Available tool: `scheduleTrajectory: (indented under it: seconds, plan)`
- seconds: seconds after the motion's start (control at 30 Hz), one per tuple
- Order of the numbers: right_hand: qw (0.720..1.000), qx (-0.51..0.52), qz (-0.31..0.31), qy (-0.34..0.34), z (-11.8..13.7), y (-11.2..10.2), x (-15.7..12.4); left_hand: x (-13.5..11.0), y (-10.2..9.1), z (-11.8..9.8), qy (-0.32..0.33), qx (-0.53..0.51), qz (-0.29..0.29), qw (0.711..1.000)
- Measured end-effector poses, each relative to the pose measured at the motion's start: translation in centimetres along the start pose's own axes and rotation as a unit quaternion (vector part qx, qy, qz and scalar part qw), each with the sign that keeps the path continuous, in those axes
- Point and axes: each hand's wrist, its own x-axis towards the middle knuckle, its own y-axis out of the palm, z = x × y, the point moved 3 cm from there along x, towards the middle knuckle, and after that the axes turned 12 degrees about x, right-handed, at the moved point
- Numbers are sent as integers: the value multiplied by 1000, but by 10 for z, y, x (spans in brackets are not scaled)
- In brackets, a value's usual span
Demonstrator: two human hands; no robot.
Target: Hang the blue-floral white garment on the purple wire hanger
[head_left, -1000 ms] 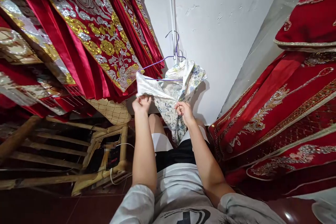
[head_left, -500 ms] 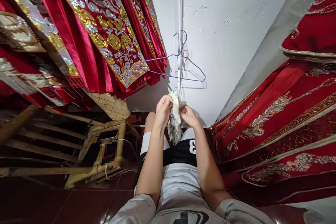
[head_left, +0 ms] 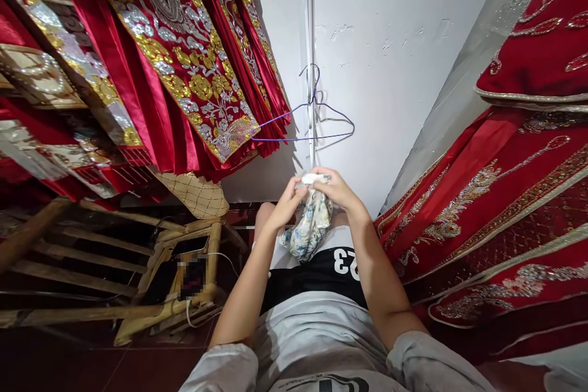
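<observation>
A small pale garment (head_left: 310, 226) with a blue and yellow flower print hangs bunched between my two hands, in front of my waist. My left hand (head_left: 288, 201) pinches its upper left edge, fingers closed on the cloth. My right hand (head_left: 334, 188) is closed over its top from the right. Just above them an empty purple wire hanger (head_left: 307, 125) hangs on a thin white pipe (head_left: 311, 61) that runs down the white wall.
Red robes with gold and silver embroidery (head_left: 184, 67) hang close on the left, more red embroidered cloth (head_left: 500, 196) on the right. A bamboo chair (head_left: 184, 282) with a cord stands at lower left on the dark red floor.
One second ago the garment was spread on the hanger. It has come off; the hanger hangs bare, and both hands have gathered the cloth into a bunch and lowered it.
</observation>
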Motion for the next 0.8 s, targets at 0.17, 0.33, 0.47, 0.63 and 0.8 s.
scheduleTrajectory:
  seconds: [0.17,0.33,0.47,0.63,0.8]
  plan:
    - [960,-118,-121,-222,30,-46,55,-17,-20,17,-54,221,122,966]
    - [946,-129,-211,-208,12,-79,125,2,-51,-31,-8,350,57,935]
    - [965,-164,-195,-57,-17,-88,143,23,-75,-68,36,421,37,906]
    - [970,-181,-131,-94,-9,-107,102,40,-125,-55,6,464,-26,886]
    - [968,-206,-70,-127,19,-108,59,61,-158,-42,-50,463,-132,875]
